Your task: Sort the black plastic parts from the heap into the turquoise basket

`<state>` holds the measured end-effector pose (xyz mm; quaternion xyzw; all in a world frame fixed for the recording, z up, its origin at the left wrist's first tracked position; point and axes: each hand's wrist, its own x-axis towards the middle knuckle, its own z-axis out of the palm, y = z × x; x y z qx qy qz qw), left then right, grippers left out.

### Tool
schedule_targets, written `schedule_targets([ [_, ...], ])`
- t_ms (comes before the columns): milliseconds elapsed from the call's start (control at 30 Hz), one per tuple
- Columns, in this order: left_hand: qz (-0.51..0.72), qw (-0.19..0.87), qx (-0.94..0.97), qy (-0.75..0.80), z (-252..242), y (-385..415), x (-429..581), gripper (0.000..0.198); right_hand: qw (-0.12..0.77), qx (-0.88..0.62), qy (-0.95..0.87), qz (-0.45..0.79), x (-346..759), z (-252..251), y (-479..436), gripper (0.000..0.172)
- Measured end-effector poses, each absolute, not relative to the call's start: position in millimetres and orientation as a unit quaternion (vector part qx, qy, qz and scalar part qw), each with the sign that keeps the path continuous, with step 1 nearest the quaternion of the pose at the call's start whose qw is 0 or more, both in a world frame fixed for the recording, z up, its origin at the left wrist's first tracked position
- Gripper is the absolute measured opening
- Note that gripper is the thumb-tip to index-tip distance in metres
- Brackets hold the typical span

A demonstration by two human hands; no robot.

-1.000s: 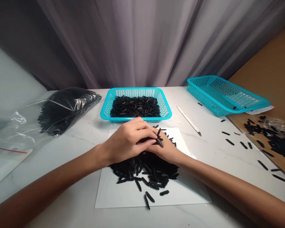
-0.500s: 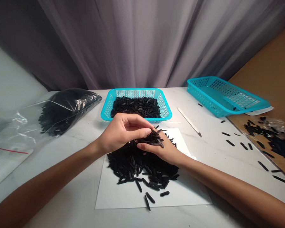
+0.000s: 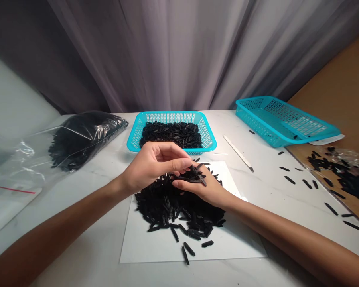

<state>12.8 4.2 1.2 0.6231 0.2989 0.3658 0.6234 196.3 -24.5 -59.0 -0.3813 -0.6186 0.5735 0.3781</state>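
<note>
Small, slender black pieces, flat with pointed ends, lie in a cluster in my right hand, which is cupped around them. My left hand is over that cluster, its thumb and fingers pinched together at the pieces; its exact hold is partly hidden. Beneath both hands a loose heap of the same black pieces spreads over a white sheet. Just behind my hands stands a blue plastic basket holding many more of these pieces.
A clear zip bag full of black pieces slumps at the left. A white-handled craft knife lies right of the basket. Another blue basket stands farther right, near scattered pieces and a brown board. A grey curtain hangs behind.
My left thumb and fingertips have shifted slightly over the cluster, and the pieces in my right hand lie a little differently. My right hand stays in place.
</note>
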Motion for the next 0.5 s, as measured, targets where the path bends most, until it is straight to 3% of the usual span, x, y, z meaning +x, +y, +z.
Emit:
schedule_targets([
  [300, 0.364, 0.625, 0.616, 0.31, -0.3, 3.9, 14.0, 0.017, 0.376, -0.387, -0.624, 0.566, 196.1, -60.3, -23.9, 0.028],
  [500, 0.367, 0.63, 0.617, 0.298, 2.2, 3.4, 14.3, 0.012, 0.378, -0.386, -0.629, 0.559, 195.2, -59.1, -24.1, 0.028],
])
